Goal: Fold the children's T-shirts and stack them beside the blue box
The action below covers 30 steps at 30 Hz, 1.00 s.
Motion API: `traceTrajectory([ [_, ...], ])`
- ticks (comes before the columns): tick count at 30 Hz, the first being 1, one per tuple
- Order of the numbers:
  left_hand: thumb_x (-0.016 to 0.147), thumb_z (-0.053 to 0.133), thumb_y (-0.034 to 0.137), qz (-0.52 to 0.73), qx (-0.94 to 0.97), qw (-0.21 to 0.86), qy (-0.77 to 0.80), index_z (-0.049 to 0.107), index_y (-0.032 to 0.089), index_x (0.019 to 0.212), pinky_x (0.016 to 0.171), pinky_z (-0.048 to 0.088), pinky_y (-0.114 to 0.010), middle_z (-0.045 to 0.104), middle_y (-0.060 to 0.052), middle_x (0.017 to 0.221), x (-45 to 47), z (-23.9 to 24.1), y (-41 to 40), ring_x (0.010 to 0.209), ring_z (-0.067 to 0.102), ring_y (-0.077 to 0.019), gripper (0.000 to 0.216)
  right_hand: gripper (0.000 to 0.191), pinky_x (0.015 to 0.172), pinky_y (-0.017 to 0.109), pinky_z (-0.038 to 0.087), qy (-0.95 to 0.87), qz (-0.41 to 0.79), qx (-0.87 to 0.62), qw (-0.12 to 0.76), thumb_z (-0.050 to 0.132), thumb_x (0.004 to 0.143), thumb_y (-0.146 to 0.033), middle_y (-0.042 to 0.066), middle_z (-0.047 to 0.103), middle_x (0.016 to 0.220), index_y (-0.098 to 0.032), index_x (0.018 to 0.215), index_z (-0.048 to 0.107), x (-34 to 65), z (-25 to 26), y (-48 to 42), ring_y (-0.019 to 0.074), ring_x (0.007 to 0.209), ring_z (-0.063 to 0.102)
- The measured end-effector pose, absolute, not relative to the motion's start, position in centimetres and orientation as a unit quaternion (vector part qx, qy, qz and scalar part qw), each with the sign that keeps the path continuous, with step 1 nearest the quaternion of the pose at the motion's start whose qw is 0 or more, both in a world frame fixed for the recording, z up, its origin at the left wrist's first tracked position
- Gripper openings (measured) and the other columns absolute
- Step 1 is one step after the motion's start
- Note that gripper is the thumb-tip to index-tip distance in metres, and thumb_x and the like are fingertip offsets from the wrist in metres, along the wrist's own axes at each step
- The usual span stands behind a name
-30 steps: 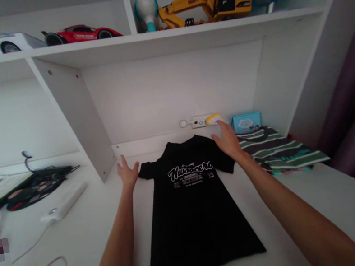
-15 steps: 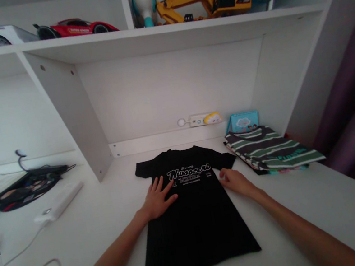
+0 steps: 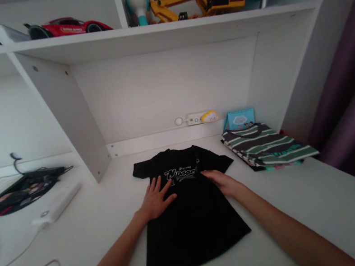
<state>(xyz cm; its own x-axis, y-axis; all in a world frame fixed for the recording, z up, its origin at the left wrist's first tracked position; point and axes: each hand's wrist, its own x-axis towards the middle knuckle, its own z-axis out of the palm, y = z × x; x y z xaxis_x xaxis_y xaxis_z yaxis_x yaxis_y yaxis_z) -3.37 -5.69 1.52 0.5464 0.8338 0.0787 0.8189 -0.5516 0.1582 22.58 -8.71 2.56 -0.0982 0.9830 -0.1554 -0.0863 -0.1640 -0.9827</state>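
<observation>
Shirt [image 3: 192, 226] is lying matte black, white print [image 3: 180, 173] buckling; left hand [image 3: 157, 200] is pressing, fingers [image 3: 156, 184] splayed; right hand [image 3: 225, 183] is pinching it.

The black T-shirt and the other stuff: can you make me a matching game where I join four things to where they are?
1. Black T-shirt
2. Left hand
3. Red toy car
4. Striped garment

A. Up on the shelf
B. Spread out on top of dark cloth
C. On the desk, over at the right
D. Under one hand, pinched by the right hand

Pairs: 1-D, 2-B, 3-A, 4-C
</observation>
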Motion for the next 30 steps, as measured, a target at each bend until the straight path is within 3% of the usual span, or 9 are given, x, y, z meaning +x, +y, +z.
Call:
traceTrajectory([
  [8, 0.078, 0.029, 0.065, 0.078, 0.878, 0.07, 0.467, 0.023, 0.032, 0.135, 0.101, 0.012, -0.048, 0.01, -0.008, 0.144, -3.7, 1.7, -5.8, 0.13, 0.006, -0.0335, 0.066, 0.013, 0.066, 0.035, 0.048, -0.411, 0.657, -0.472, 0.42, 0.062, 0.066, -0.027, 0.006, 0.065, 0.063, -0.014, 0.067, 0.062, 22.9, 2.8, -9.0, 0.0205, 0.063, 0.062],
  [17, 0.078, 0.03, 0.064, 0.065, 0.884, 0.075, 0.457, 0.022, 0.033, 0.135, 0.101, 0.012, -0.049, 0.009, -0.007, 0.144, -4.2, 1.8, -5.9, 0.129, 0.005, -0.034, 0.066, 0.019, 0.075, 0.027, 0.044, -0.414, 0.61, -0.374, 0.563, 0.058, 0.07, -0.035, -0.003, 0.062, 0.086, -0.026, 0.086, 0.055, 23.6, 3.1, -10.0, 0.0145, 0.081, 0.058],
  [23, 0.078, 0.028, 0.065, 0.05, 0.883, 0.072, 0.462, 0.021, 0.033, 0.135, 0.101, 0.013, -0.049, 0.009, -0.008, 0.144, -4.2, 2.2, -6.4, 0.129, 0.004, -0.0345, 0.066, 0.034, 0.072, 0.031, 0.045, -0.473, 0.438, -0.504, 0.574, 0.055, 0.064, -0.033, 0.002, 0.064, 0.087, -0.021, 0.096, 0.058, 24.3, 2.3, -9.3, 0.0183, 0.079, 0.059],
  [30, 0.078, 0.027, 0.066, 0.026, 0.891, 0.036, 0.452, 0.017, 0.033, 0.136, 0.102, 0.014, -0.048, 0.007, -0.006, 0.144, -6.7, 2.4, -6.7, 0.13, 0.005, -0.0328, 0.067, 0.02, 0.067, 0.029, 0.041, -0.496, 0.276, -0.625, 0.536, 0.062, 0.049, -0.019, 0.001, 0.061, 0.067, -0.019, 0.068, 0.063, 31.8, 4.5, -9.0, 0.0177, 0.069, 0.055],
])
